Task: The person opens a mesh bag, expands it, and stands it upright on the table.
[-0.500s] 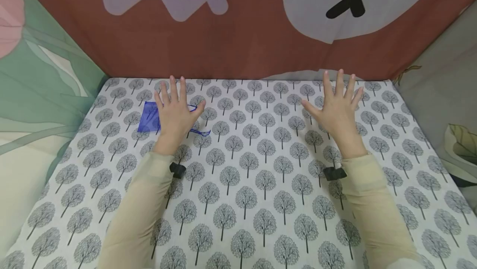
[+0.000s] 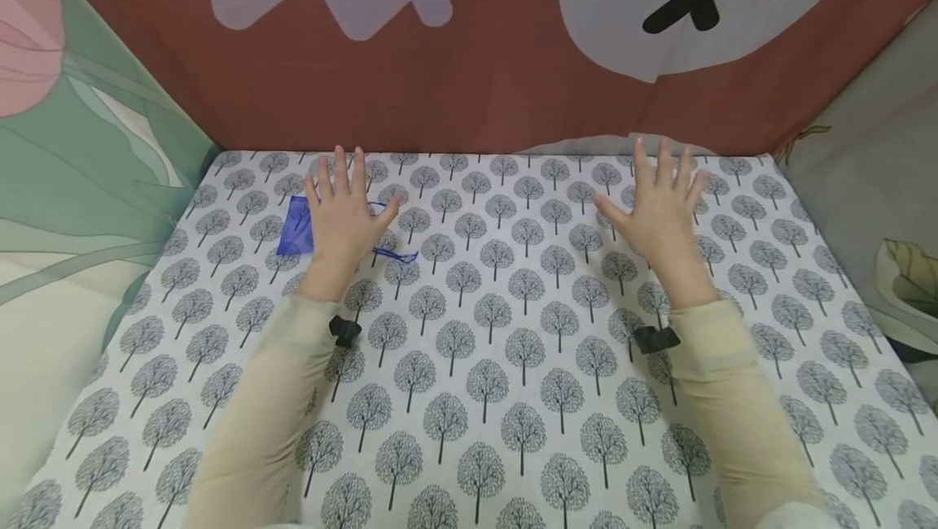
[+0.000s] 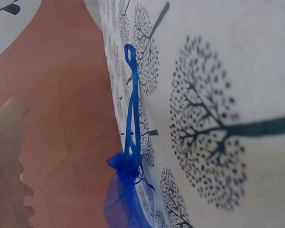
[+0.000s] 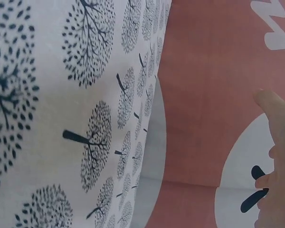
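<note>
A sheer blue drawstring pouch [image 2: 295,229] lies at the left of the tree-print cloth, its ribbon loops trailing to the right. My left hand [image 2: 341,224] hovers above it with fingers spread, hiding its middle. In the left wrist view the pouch [image 3: 126,197] shows its gathered neck and blue ribbon [image 3: 133,109], apart from the hand [image 3: 7,166] at the left edge. Over the right part of the cloth, my right hand [image 2: 662,224] is spread wide and holds nothing. The right wrist view has that hand [image 4: 280,156] at its right edge, clear of the cloth.
A white cloth [image 2: 484,309] printed with grey trees covers the flat surface. Behind it hangs a reddish-brown curtain [image 2: 498,98] with pale shapes. Patterned fabric [image 2: 110,179] closes the left side, and grey fabric [image 2: 857,212] the right.
The view has shifted slightly, so the cloth and pouch sit a little further right. Both hands stay spread, with the right hand's fingers slightly further left.
</note>
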The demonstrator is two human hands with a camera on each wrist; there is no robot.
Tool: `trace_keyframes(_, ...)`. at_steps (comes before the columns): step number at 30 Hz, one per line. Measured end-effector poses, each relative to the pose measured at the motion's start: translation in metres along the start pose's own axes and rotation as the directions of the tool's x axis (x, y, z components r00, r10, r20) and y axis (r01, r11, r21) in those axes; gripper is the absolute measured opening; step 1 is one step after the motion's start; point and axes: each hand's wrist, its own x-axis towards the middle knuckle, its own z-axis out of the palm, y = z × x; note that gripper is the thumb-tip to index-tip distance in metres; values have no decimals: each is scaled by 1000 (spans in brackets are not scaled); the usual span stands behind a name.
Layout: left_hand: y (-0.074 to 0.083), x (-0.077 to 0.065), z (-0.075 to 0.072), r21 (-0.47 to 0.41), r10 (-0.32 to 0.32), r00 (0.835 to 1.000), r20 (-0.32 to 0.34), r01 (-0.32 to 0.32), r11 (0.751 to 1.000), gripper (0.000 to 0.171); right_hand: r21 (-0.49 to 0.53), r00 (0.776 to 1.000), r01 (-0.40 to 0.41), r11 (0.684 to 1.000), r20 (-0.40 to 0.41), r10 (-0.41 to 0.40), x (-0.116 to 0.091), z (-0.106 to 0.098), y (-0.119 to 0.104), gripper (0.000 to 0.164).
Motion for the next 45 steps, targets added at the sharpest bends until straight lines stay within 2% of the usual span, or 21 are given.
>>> trace_keyframes(9,-5,0,3,-80,16,998,-54,-21,997,75,91,999,30,995,-24,-28,-3,12,-6,84)
trace_keyframes(15,-14,-2,8,-188,44,981,-188,-80,979,55,232,999,43,972,-30,-38,-4,23,-9,75)
trace_keyframes(18,-19,-4,7,-260,18,980,-199,-71,963,46,316,1000,23,949,-7,-22,-5,27,-10,71)
trace_keyframes(21,-27,-6,5,-333,-29,986,-167,-29,942,41,391,999,-10,920,32,-3,-7,29,-13,68)
trace_keyframes(28,-50,-9,6,-494,-117,982,-151,28,869,36,522,994,-59,851,112,0,-9,35,-21,58)
trace_keyframes(34,-67,-10,8,-599,-215,969,-123,101,795,37,609,975,-145,780,224,6,-10,38,-30,54)
trace_keyframes(37,-75,-10,8,-619,-276,955,-107,153,770,38,651,960,-204,732,281,17,-11,40,-35,53)
trace_keyframes(39,-79,-11,9,-610,-323,942,-94,202,766,38,671,948,-246,699,317,29,-11,41,-37,53)
trace_keyframes(43,-89,-12,10,-591,-407,913,-25,315,743,41,751,928,-308,584,372,11,-12,44,-42,51)
trace_keyframes(45,-93,-12,12,-590,-432,901,30,365,720,45,778,920,-327,536,392,-7,-12,45,-44,50)
